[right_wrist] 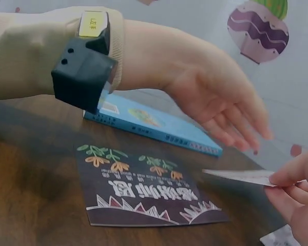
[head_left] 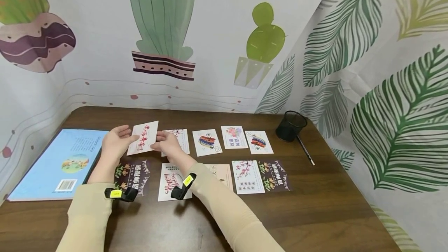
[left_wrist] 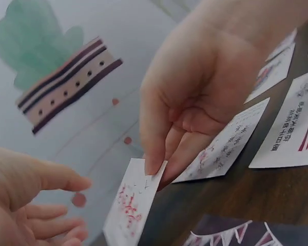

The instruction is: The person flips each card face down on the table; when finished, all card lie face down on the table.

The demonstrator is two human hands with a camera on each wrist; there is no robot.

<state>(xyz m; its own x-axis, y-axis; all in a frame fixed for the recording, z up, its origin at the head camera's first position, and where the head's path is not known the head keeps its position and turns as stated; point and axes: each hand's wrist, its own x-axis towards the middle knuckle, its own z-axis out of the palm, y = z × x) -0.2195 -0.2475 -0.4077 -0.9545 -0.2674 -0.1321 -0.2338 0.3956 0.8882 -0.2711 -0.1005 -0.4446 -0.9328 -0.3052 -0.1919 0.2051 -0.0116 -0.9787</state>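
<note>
A white card with red Chinese lettering is raised above the far left part of the table. My right hand pinches its right edge between thumb and fingers, as the left wrist view also shows. On the card's other side is my left hand, its fingers loosely extended. A gap shows between that hand and the raised card in the right wrist view. Below lies a dark card with plant drawings and white lettering. A card with blossoms is partly hidden by my right hand.
Several printed cards lie in two rows, among them a red-scripted card and a blossom card. A blue book lies at left. At back right stand a black mesh pen holder and, beside it, a lying pencil.
</note>
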